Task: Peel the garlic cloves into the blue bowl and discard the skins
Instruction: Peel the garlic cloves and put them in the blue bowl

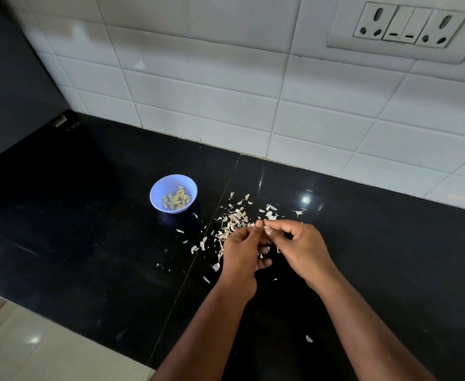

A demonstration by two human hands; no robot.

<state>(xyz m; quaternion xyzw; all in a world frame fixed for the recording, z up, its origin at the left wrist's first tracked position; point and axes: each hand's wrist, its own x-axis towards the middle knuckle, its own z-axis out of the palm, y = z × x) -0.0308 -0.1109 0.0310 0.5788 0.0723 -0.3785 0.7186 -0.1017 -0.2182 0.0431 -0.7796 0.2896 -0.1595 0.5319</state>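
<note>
A small blue bowl (pixel 158 189) stands on the black counter, holding several pale peeled garlic cloves (pixel 177 200). To its right lies a scattered heap of papery garlic skins (pixel 235 217). Above that heap my left hand (pixel 241 250) and my right hand (pixel 298 244) meet, fingers curled. Both pinch one small garlic clove (pixel 267 230) between their fingertips; most of the clove is hidden by the fingers.
The black counter (pixel 102 243) runs to a white tiled wall (pixel 225 78) at the back, with a socket panel (pixel 407 26) at the upper right. A dark panel closes the left side. The counter's front edge runs diagonally at the lower left, above a light floor.
</note>
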